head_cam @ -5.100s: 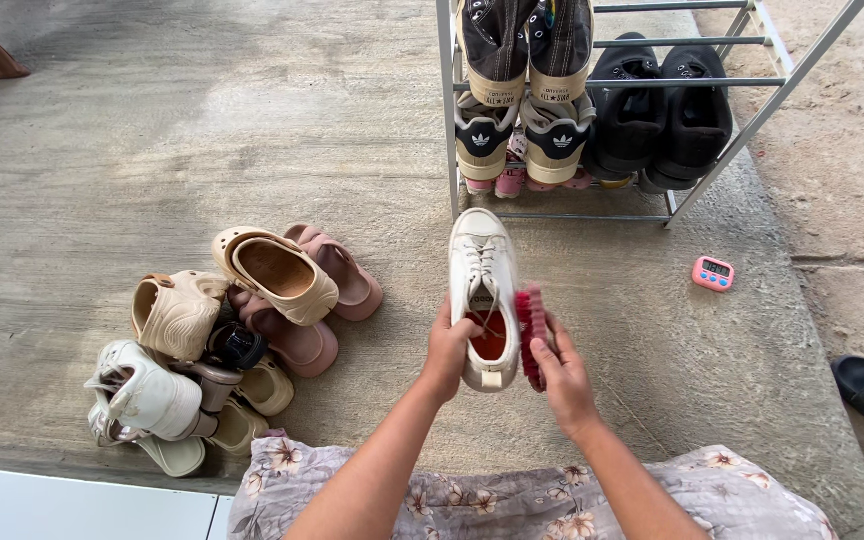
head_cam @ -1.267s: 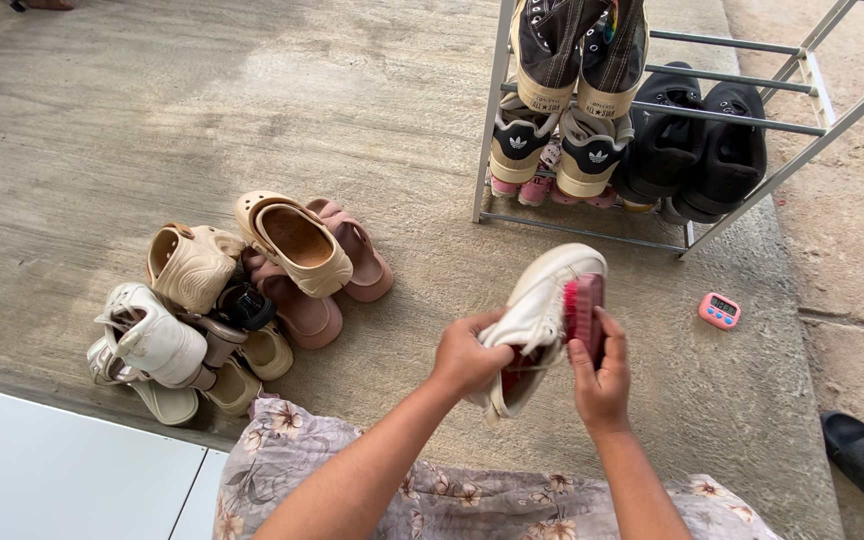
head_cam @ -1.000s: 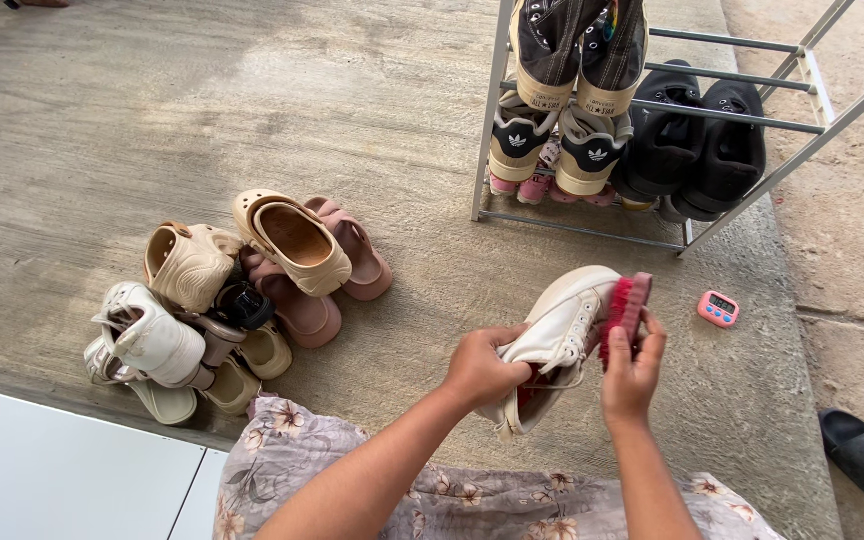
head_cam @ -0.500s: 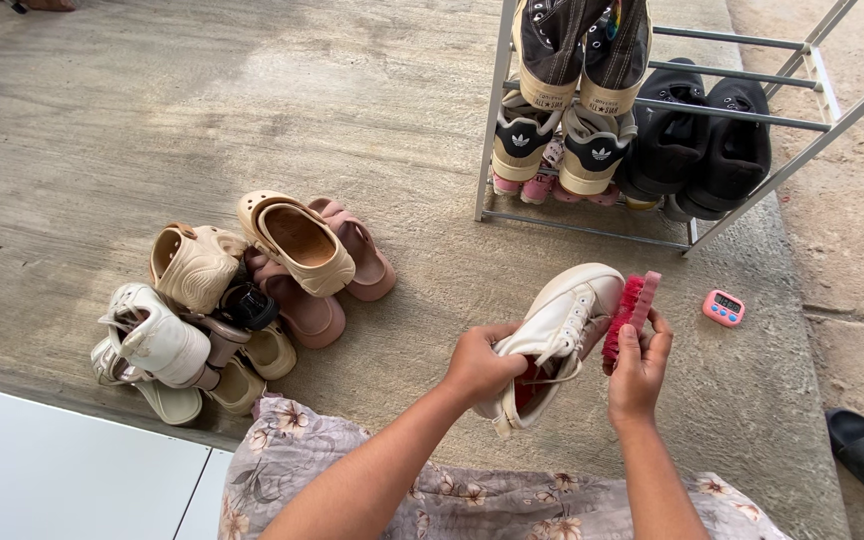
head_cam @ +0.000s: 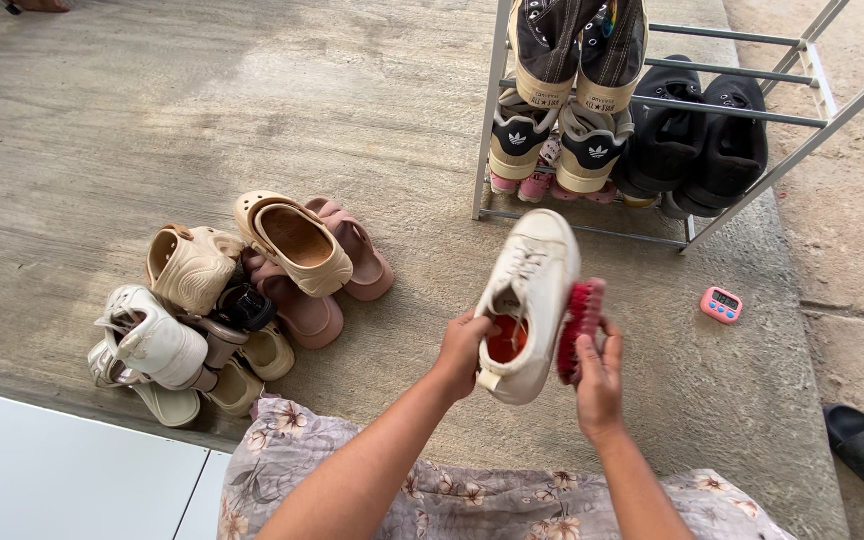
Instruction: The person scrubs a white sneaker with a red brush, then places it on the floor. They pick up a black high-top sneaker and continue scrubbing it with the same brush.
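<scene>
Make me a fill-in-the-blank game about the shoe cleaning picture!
1. The left hand holds a ____ sneaker.
2. The right hand holds a brush with ____ bristles.
3. The small pink timer lies on the ____.
4. The two black shoes sit on the metal ____.

Missing words: white, red, floor, rack.

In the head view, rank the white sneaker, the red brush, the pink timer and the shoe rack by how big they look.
1. Shoe rack, cut off by the frame's top
2. White sneaker
3. Red brush
4. Pink timer

The sneaker and brush are held up nearer the camera, so they look larger than they would on the floor.
</scene>
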